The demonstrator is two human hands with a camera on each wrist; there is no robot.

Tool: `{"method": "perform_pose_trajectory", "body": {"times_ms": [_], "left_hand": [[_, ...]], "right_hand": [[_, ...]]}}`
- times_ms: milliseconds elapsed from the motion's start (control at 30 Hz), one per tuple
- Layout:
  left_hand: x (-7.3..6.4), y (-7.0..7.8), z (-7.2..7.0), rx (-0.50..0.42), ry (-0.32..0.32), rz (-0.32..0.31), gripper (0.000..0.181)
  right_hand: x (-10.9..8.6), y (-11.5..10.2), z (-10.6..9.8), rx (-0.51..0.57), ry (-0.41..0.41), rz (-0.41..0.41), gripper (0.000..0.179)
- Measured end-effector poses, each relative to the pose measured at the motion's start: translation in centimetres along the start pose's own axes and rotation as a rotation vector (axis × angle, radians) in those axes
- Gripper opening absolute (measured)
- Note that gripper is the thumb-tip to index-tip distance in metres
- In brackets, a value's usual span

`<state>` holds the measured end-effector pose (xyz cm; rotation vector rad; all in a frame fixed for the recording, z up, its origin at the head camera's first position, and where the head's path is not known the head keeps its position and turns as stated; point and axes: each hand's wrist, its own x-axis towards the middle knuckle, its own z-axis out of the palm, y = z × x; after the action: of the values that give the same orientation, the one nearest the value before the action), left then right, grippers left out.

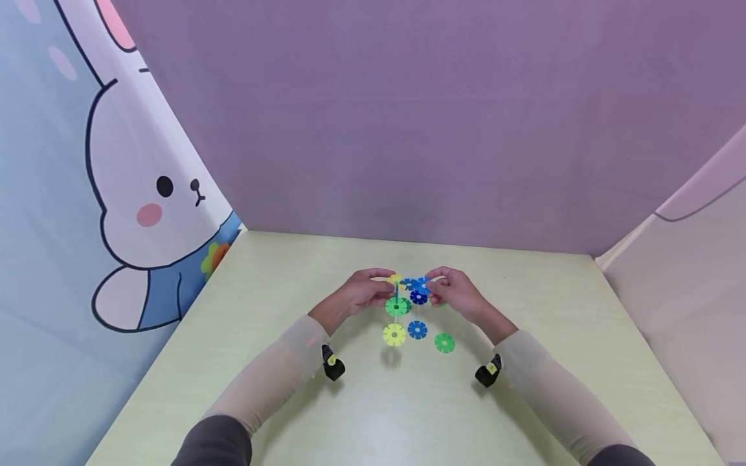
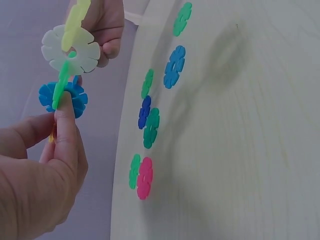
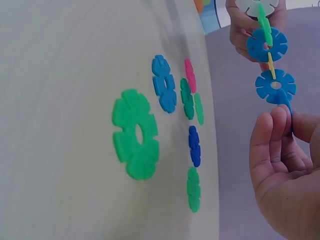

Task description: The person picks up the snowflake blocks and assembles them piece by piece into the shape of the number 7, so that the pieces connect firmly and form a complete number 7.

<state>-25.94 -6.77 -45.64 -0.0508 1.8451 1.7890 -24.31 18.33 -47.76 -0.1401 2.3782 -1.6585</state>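
A chain of interlocking notched plastic discs (image 1: pixel 394 334) runs between both hands and hangs below the left one. Its hanging part has a yellow disc (image 2: pixel 76 22), a white disc (image 2: pixel 82 52), a green disc (image 2: pixel 61 85) and a blue disc (image 2: pixel 78 101). With thumb and fingers my left hand (image 1: pixel 364 291) pinches the chain by that blue disc and a yellow disc (image 3: pixel 271 65). Another blue disc (image 3: pixel 269 89) follows. At the chain's right end, my right hand (image 1: pixel 457 294) pinches an edge-on blue disc (image 3: pixel 284 99), whose lower part the fingers hide.
Loose discs lie flat on the pale table (image 1: pixel 384 414): blue (image 3: pixel 164 84), light green (image 3: pixel 136 135), dark blue (image 3: pixel 194 146), teal (image 3: pixel 187 99) and pink (image 3: pixel 190 75), with several more greens near them. A purple wall panel (image 1: pixel 419 129) stands behind; a rabbit-print cloth (image 1: pixel 140 194) hangs left.
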Motion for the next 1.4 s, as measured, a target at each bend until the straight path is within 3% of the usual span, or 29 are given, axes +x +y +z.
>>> {"method": "perform_pose_trajectory", "body": {"times_ms": [300,733,1100,1400], "left_hand": [[0.3,-0.4,0.1,-0.017,-0.016,0.003,0.049],[0.5,-0.1,0.7,-0.047,0.043,-0.025,0.04],[0.5,0.1,0.2,-0.003,0.023,-0.011,0.042],[0.5,0.3,-0.3,0.011,0.032,-0.018,0.039]], "right_hand": [[-0.4,0.0,0.2,0.07,-0.014,-0.006,0.024],[-0.5,-0.6,0.8,0.059,0.022,-0.003,0.021],[-0.1,-1.4,0.3,-0.03,-0.022,0.028,0.021],[0.1,-1.0,-1.3,-0.143,-0.022,-0.051,0.031]]}}
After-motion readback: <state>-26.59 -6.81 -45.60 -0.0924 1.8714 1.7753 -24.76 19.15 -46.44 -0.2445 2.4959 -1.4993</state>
